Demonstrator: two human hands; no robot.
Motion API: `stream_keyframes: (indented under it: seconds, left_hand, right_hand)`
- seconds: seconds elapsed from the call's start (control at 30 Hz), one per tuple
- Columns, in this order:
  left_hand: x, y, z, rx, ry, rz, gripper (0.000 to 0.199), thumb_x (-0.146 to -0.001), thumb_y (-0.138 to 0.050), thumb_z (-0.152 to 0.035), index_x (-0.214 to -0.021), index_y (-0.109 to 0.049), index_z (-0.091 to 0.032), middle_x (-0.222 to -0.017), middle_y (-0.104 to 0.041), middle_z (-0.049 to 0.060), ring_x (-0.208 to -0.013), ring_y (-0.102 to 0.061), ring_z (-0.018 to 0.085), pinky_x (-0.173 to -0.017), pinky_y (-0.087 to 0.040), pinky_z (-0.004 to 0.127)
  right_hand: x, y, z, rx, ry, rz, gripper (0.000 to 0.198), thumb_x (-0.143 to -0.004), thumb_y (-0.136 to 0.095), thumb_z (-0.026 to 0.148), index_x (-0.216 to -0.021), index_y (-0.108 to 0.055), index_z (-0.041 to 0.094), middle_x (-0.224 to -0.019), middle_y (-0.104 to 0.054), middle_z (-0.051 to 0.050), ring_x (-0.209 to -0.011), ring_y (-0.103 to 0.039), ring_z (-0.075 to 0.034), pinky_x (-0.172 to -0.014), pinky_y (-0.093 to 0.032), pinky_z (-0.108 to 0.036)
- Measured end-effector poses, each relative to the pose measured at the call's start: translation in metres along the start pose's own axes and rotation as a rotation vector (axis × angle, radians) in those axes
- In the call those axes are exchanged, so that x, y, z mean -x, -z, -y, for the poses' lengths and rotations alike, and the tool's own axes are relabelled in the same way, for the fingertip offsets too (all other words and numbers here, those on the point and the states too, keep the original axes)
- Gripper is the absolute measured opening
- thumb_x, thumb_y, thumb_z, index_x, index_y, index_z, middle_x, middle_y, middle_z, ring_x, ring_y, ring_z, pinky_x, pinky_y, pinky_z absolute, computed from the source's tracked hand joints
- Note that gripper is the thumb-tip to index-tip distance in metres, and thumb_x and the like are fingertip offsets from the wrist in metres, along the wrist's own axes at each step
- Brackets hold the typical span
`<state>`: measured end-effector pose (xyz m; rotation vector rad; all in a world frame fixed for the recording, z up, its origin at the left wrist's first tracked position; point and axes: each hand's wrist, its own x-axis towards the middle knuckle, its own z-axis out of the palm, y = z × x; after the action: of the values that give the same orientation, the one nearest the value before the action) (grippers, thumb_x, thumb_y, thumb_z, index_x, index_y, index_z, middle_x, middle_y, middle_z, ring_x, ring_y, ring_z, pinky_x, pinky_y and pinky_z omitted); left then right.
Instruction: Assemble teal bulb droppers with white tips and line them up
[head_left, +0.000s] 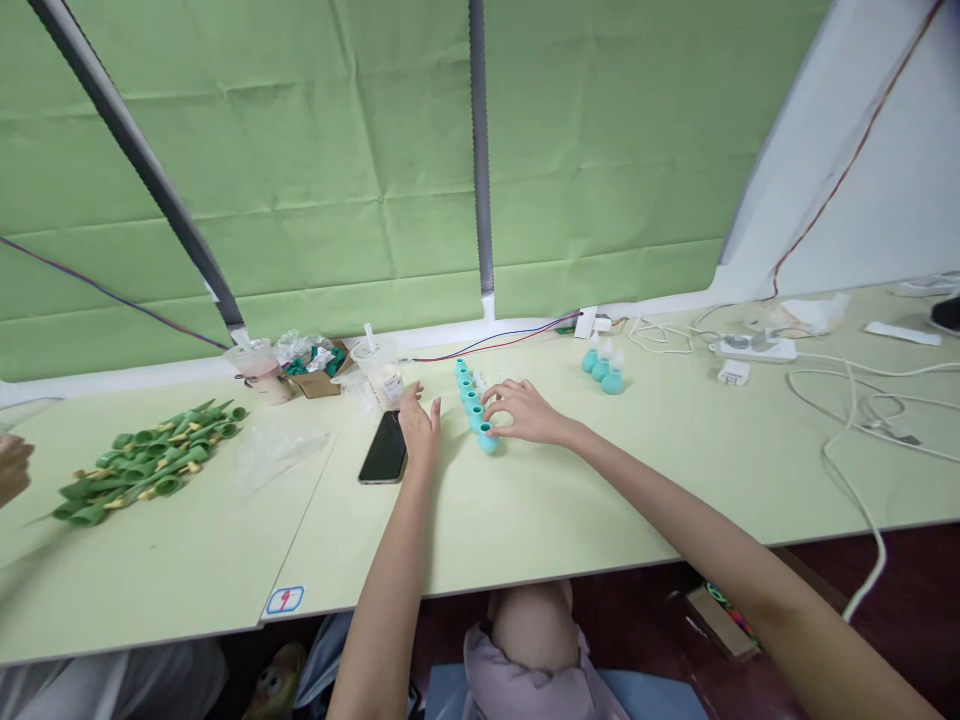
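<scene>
Closest in, the person's lap sits below the front edge of the counter [540, 525], and a white cable [855, 495] droops over that edge on the right. A number tag [285, 600] is stuck by the edge at left, next to a seam. Between the edge and the pots there's a decent strip of countertop to move in.

The row of turquoise pots [472, 402] runs away from the person, mouths up, pretty much mid-counter. Right hand [529, 412] is at the near end, its grip curled with thumb and forefinger by the rims; can't tell if it's actually closed on one. Left hand's [420, 428] grip is spread and holding nothing, right beside the phone [384, 450], so that side's kinda tight.

Further left: a clear bag [274, 455], a pile of green stems [169, 455] and another person's hand [11, 470]. Right of the row and farther back, three more pots with white tips [611, 382] stand bunched up, then tangled cords and a power strip [754, 347].

Along the back: two plastic cups, a cardboard box [319, 382], thin wires, then green cloth [300, 150].
</scene>
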<state>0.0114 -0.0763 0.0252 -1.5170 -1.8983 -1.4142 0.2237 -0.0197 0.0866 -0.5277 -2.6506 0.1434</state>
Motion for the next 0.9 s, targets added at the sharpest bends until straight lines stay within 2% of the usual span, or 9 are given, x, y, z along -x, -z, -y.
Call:
stream_keyframes:
  seconds: [0.13,0.27,0.37,0.5,0.63,0.7,0.8,0.9]
  left_hand:
    - [0.001,-0.001,0.001,-0.057,0.03,0.101,0.046,-0.088,-0.033,-0.044,-0.123,-0.037,-0.015,-0.109,-0.053,0.012,-0.101,-0.049,0.022,-0.086,-0.036,0.038]
    - [0.002,-0.002,0.002,-0.084,0.039,0.162,0.044,-0.088,-0.031,-0.044,-0.122,-0.038,-0.017,-0.11,-0.053,0.011,-0.102,-0.049,0.022,-0.087,-0.035,0.039]
    - [0.001,-0.003,0.003,-0.1,0.048,0.182,0.043,-0.088,-0.031,-0.044,-0.12,-0.039,-0.017,-0.111,-0.054,0.01,-0.103,-0.049,0.022,-0.087,-0.034,0.039]
    - [0.0,-0.003,0.003,-0.115,0.044,0.194,0.043,-0.088,-0.03,-0.045,-0.12,-0.04,-0.017,-0.11,-0.055,0.01,-0.103,-0.05,0.023,-0.087,-0.034,0.04]
    - [-0.001,-0.003,0.004,-0.127,0.042,0.189,0.044,-0.088,-0.03,-0.045,-0.119,-0.041,-0.017,-0.106,-0.056,0.011,-0.102,-0.051,0.024,-0.087,-0.035,0.041]
    - [-0.002,-0.005,0.005,-0.138,0.038,0.187,0.043,-0.088,-0.03,-0.045,-0.118,-0.042,-0.016,-0.107,-0.056,0.011,-0.101,-0.051,0.024,-0.086,-0.035,0.041]
    - [-0.003,-0.008,0.006,-0.16,0.017,0.193,0.042,-0.088,-0.03,-0.045,-0.116,-0.044,-0.017,-0.107,-0.056,0.011,-0.099,-0.052,0.024,-0.085,-0.036,0.041]
    - [-0.002,-0.01,0.007,-0.172,0.0,0.219,0.041,-0.088,-0.03,-0.045,-0.115,-0.045,-0.017,-0.107,-0.056,0.011,-0.099,-0.052,0.023,-0.084,-0.036,0.04]
  right_hand:
    - [0.002,-0.008,0.007,0.027,-0.007,0.008,0.025,-0.075,-0.058,0.049,-0.086,-0.067,0.028,-0.114,-0.057,-0.003,-0.104,-0.045,-0.023,-0.082,-0.026,-0.037]
    - [-0.004,0.009,-0.003,-0.029,-0.054,-0.055,0.03,-0.078,-0.053,0.052,-0.095,-0.064,0.03,-0.115,-0.057,-0.002,-0.103,-0.045,-0.023,-0.081,-0.026,-0.036]
    - [-0.008,0.024,-0.024,0.009,-0.159,-0.186,0.025,-0.083,-0.048,0.045,-0.095,-0.064,0.029,-0.112,-0.058,-0.003,-0.102,-0.046,-0.022,-0.079,-0.027,-0.035]
    - [-0.007,0.035,-0.063,0.135,-0.307,-0.313,0.017,-0.083,-0.05,0.034,-0.089,-0.064,0.025,-0.107,-0.06,-0.004,-0.1,-0.046,-0.024,-0.079,-0.027,-0.037]
    - [0.01,0.05,-0.101,0.347,-0.462,-0.419,0.017,-0.082,-0.051,0.028,-0.094,-0.062,0.022,-0.104,-0.06,-0.008,-0.099,-0.046,-0.027,-0.081,-0.027,-0.04]
    - [0.025,0.061,-0.12,0.429,-0.585,-0.468,0.019,-0.082,-0.051,0.029,-0.096,-0.06,0.021,-0.102,-0.059,-0.01,-0.099,-0.046,-0.027,-0.08,-0.029,-0.039]
    - [0.05,0.073,-0.144,0.464,-0.816,-0.414,0.026,-0.079,-0.055,0.037,-0.097,-0.057,0.019,-0.098,-0.06,-0.011,-0.094,-0.05,-0.027,-0.075,-0.033,-0.036]
    - [0.068,0.074,-0.159,0.438,-0.933,-0.241,0.03,-0.076,-0.059,0.038,-0.099,-0.057,0.019,-0.097,-0.062,-0.01,-0.089,-0.054,-0.025,-0.067,-0.036,-0.032]
